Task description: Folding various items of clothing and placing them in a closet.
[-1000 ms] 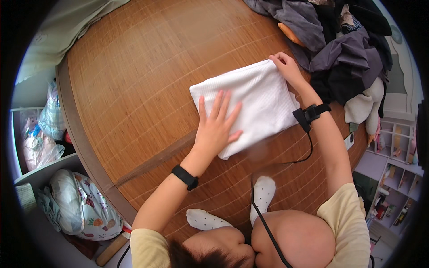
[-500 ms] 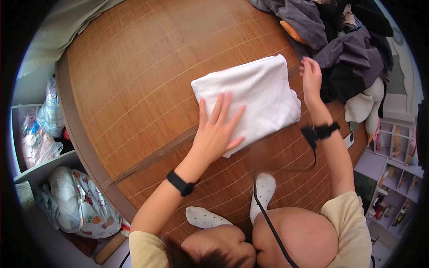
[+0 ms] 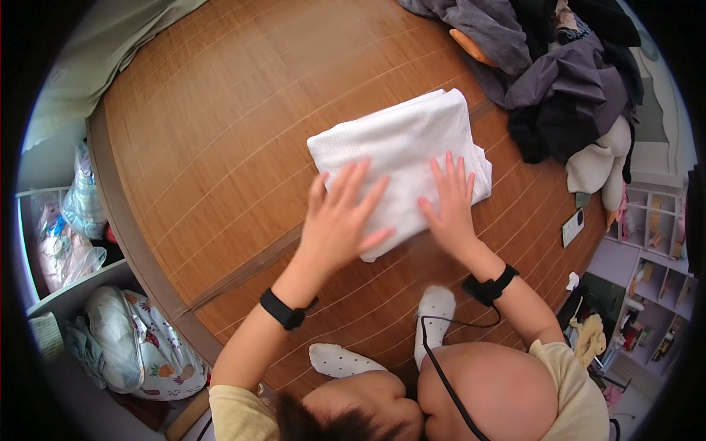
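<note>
A folded white garment [image 3: 415, 140] with a ribbed weave lies flat on the brown woven mat [image 3: 220, 132] in front of me. My left hand [image 3: 338, 213], slightly blurred, is open with its fingers spread over the garment's near left part. On the near right part is my right hand [image 3: 450, 206], also open, fingers stretched out and thumb apart. Neither hand grips anything. Whether the left palm presses on the fabric or hovers just above it, I cannot tell.
A heap of dark clothes [image 3: 566, 81] lies at the far right, with a white sock-like piece [image 3: 599, 158] at its edge. A phone [image 3: 572, 228] rests near the mat's right edge. Bagged items [image 3: 147, 338] fill a compartment at left. A black cable [image 3: 448, 382] crosses my legs.
My right hand has come from beside the dark clothes leftward and nearer, onto the white garment. The left hand has shifted slightly left and nearer. The phone now shows fully.
</note>
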A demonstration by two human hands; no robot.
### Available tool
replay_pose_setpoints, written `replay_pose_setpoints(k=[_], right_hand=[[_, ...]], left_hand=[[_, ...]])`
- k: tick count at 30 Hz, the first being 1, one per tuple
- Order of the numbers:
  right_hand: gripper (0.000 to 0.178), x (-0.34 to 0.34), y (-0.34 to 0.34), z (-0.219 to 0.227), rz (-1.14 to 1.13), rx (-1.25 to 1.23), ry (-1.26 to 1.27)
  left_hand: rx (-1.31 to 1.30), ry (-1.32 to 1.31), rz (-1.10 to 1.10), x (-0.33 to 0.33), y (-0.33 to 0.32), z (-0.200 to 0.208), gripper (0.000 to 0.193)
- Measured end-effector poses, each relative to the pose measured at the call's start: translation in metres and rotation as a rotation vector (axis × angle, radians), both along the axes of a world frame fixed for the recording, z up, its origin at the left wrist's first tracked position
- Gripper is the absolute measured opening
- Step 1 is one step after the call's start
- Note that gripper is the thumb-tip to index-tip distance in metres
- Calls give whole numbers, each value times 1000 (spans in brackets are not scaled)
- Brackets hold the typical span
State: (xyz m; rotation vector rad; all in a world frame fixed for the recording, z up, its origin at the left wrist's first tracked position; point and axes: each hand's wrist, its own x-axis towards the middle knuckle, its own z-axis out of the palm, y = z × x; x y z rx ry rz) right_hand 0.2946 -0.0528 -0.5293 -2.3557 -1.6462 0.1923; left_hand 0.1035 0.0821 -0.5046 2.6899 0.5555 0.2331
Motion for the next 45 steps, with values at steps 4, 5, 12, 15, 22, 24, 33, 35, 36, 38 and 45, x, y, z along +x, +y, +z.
replay_pose_setpoints(k=[4,5,12,15,22,24,33,35,36,38,45], right_hand=[[59,-8,30,13,89,232,224],[57,-13,42,11,118,377,444],[52,-17,93,-13,188,322,932],[50,-18,83,12,217,276,1056],[55,-14,31,12,770,-54,463],[58,-15,25,5,847,-143,366],[70,-19,37,-3,1215,-81,127],[78,-15,47,-5,1288,-150,243],[78,-13,50,-5,1287,-154,242],[86,-13,56,-4,1304,-239,262],[63,-19,53,-20,1286,129,69]], left_hand=[[114,-282,252,20,51,0,55],[51,-347,360,24,62,-2,45],[-756,-220,487,1,83,-19,28],[-526,-166,537,-34,60,-17,26],[-437,351,649,-134,7,19,20],[-666,298,671,-153,-4,29,21],[357,385,-81,-196,5,-2,78],[338,367,-166,-192,8,-8,79],[315,338,-265,-184,12,-12,80],[260,352,-293,-174,20,-13,79],[256,-32,-275,-168,35,-40,44]])
